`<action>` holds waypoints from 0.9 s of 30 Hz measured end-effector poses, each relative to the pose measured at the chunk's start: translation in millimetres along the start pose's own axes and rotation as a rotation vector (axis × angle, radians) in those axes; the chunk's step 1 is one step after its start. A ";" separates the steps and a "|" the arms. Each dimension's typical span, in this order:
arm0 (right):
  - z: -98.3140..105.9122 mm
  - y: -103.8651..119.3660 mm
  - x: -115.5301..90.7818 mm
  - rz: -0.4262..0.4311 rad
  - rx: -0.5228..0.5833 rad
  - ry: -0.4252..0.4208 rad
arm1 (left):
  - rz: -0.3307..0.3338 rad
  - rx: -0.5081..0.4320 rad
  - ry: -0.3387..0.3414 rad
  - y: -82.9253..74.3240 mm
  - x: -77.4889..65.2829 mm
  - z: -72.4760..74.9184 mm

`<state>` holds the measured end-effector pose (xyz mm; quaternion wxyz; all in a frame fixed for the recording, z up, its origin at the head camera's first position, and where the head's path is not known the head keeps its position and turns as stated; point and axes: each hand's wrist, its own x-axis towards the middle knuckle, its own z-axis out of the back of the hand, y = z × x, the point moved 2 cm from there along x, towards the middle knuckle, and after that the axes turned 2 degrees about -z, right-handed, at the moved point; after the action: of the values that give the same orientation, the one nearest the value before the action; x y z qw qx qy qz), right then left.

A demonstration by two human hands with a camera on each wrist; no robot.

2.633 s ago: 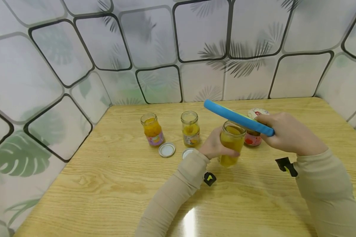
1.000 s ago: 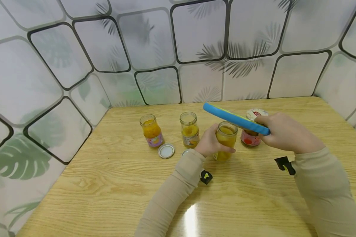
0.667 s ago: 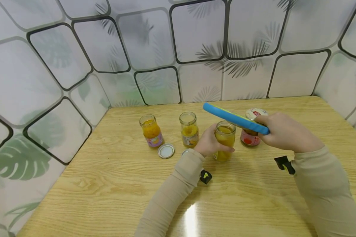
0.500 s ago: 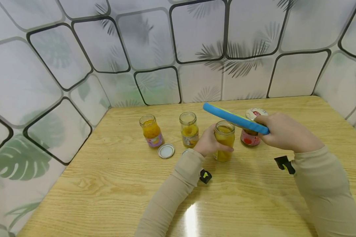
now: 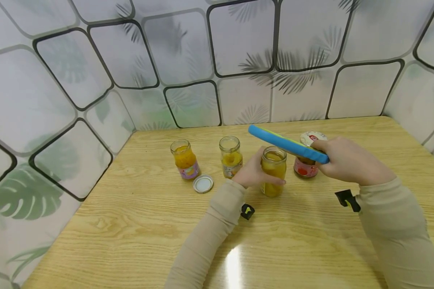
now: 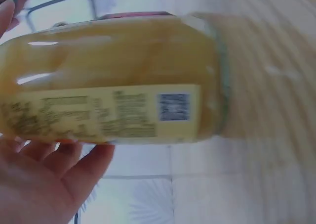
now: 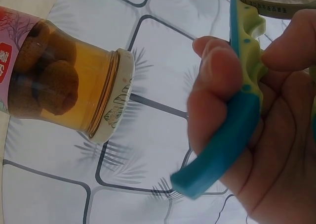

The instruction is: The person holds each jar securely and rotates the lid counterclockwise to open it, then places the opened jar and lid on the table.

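The left hand clasps the open jar, its long axis upright, on the bench between both hands; the right hand, farther from it, grips a blue opener reaching leftward. The lidded jar stands just left of the right hand.

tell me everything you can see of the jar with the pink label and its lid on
It is a clear, glass-looking jar with rounded shoulders narrowing toward a pale, patterned lid, which is on. A pink label with a red mark covers its lower part; round brown pieces sit in amber liquid. It stands upright on the wooden table, rightmost of the jars, partly hidden in the head view by the blue tool. The right wrist view shows jar and tool apart.
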<state>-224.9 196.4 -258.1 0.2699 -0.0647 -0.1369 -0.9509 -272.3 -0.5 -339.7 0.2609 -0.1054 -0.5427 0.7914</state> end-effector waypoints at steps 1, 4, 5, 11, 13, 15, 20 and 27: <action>0.1 -0.2 -0.2 -0.002 0.000 -0.002 | -0.002 0.006 0.011 -0.5 -0.3 1.7; 0.1 -1.2 -0.9 -0.008 0.002 -0.001 | -0.007 0.037 0.026 -2.2 -1.1 7.0; 0.2 -1.5 -1.1 -0.009 0.002 -0.001 | -0.005 0.049 0.026 -2.7 -1.0 8.3; 1.6 -2.0 -2.4 -0.014 -0.005 -0.004 | 0.039 0.121 -0.008 -6.3 -0.4 11.3; 2.2 -2.1 -2.7 -0.016 -0.008 -0.003 | 0.049 0.147 -0.024 -7.4 0.0 11.3; 2.7 -2.3 -2.9 -0.016 -0.008 -0.002 | 0.055 0.173 -0.041 -8.4 0.4 11.1; 3.4 -2.2 -2.9 -0.012 -0.012 -0.015 | 0.046 0.198 -0.092 -7.1 2.1 9.3; 4.2 -3.4 -2.8 -0.014 -0.015 -0.016 | 0.046 0.129 -0.195 -1.6 3.3 5.6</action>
<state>-224.1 201.8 -255.3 0.2618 -0.0735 -0.1325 -0.9531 -277.1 -2.8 -335.7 0.1948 -0.0236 -0.5110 0.8369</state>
